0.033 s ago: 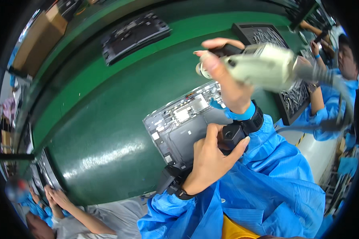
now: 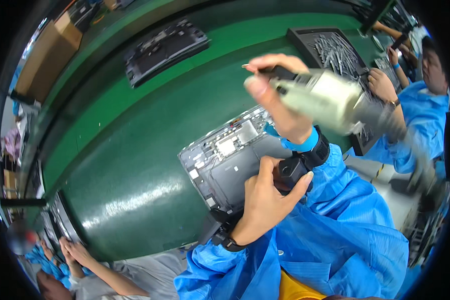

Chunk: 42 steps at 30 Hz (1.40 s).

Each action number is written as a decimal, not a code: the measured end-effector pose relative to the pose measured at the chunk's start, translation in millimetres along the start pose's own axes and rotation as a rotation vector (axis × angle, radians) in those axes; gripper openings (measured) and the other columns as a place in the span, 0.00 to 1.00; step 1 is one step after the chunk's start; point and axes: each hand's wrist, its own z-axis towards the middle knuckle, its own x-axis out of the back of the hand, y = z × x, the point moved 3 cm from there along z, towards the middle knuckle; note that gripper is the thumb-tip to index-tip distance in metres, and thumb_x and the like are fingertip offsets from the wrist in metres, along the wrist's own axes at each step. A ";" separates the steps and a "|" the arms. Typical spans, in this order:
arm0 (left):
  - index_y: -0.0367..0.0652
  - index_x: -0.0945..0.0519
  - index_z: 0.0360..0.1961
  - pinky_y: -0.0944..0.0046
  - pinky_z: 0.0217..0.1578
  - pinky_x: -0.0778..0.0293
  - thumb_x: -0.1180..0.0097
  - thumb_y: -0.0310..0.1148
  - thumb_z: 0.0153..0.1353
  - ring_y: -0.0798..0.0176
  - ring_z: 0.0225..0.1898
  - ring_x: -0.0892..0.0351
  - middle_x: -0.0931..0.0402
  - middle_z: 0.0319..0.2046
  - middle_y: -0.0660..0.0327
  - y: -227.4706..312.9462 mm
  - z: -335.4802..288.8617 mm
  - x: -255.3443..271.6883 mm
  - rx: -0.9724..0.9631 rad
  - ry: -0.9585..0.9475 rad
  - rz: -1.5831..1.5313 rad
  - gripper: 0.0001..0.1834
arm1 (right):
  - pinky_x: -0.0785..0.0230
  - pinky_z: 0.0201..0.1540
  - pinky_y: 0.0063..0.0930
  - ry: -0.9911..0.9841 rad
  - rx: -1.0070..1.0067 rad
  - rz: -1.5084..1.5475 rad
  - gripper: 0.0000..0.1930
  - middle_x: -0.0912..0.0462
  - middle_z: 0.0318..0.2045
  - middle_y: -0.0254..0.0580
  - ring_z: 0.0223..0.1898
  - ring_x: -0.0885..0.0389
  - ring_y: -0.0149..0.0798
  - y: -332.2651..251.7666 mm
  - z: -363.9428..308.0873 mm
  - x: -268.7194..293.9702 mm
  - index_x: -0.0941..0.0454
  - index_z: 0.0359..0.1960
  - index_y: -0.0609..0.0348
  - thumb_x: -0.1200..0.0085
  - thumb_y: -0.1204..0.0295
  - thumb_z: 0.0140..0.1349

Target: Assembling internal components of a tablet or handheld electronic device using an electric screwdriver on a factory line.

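Observation:
My right hand (image 2: 277, 97) is raised above the bench, closed round a cream power tool with a cable, probably an electric screwdriver (image 2: 325, 97). Motion smears the tool, and its tip is not clear. At my right wrist is a small black block with a lens (image 2: 291, 171). The thumb and fingers of my left hand (image 2: 265, 205) are closed round that block. Beneath both hands lies an opened laptop chassis (image 2: 225, 170), its boards and cables exposed along the far side. My hands and sleeves hide its right part and near edge.
Another opened chassis (image 2: 167, 50) lies at the back. At the right, a black tray (image 2: 297, 36) holds many small metal parts, and a co-worker in blue (image 2: 420, 110) reaches near it. Another person's hands (image 2: 75, 250) touch a dark panel (image 2: 65, 215) at the lower left.
The cream tool has tilted, its rear end swinging downward, and its cable has dropped on the right. My left hand keeps its grip on the black block.

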 end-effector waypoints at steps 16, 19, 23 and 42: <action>0.38 0.26 0.46 0.76 0.22 0.36 0.41 0.25 0.53 0.74 0.26 0.33 0.30 0.40 0.58 -32.4 3.0 168.2 -0.012 0.366 0.864 0.18 | 0.32 0.21 0.25 0.468 -0.480 0.436 0.12 0.33 0.11 0.32 0.13 0.34 0.27 90.8 -20.3 81.7 0.24 0.33 0.71 0.44 0.72 0.54; 0.37 0.28 0.52 0.76 0.21 0.33 0.41 0.21 0.50 0.74 0.25 0.32 0.32 0.44 0.57 -46.8 3.6 170.8 0.145 0.303 0.554 0.25 | 0.32 0.21 0.24 0.446 -0.509 0.434 0.11 0.32 0.11 0.33 0.13 0.33 0.27 95.9 -25.5 70.8 0.23 0.32 0.70 0.44 0.72 0.53; 0.36 0.31 0.55 0.78 0.23 0.27 0.43 0.13 0.46 0.75 0.27 0.33 0.35 0.50 0.57 -56.1 6.9 167.3 0.181 0.230 0.265 0.30 | 0.32 0.22 0.24 0.381 -0.497 0.420 0.10 0.33 0.11 0.33 0.13 0.33 0.27 95.7 -23.4 66.8 0.24 0.32 0.70 0.45 0.73 0.53; 0.30 0.29 0.51 0.77 0.28 0.34 0.41 0.17 0.48 0.75 0.32 0.30 0.36 0.50 0.60 -56.3 13.3 156.8 0.206 0.173 0.261 0.25 | 0.29 0.24 0.27 0.369 -0.512 0.363 0.10 0.32 0.11 0.35 0.13 0.32 0.29 108.8 -26.7 62.3 0.24 0.31 0.71 0.44 0.73 0.53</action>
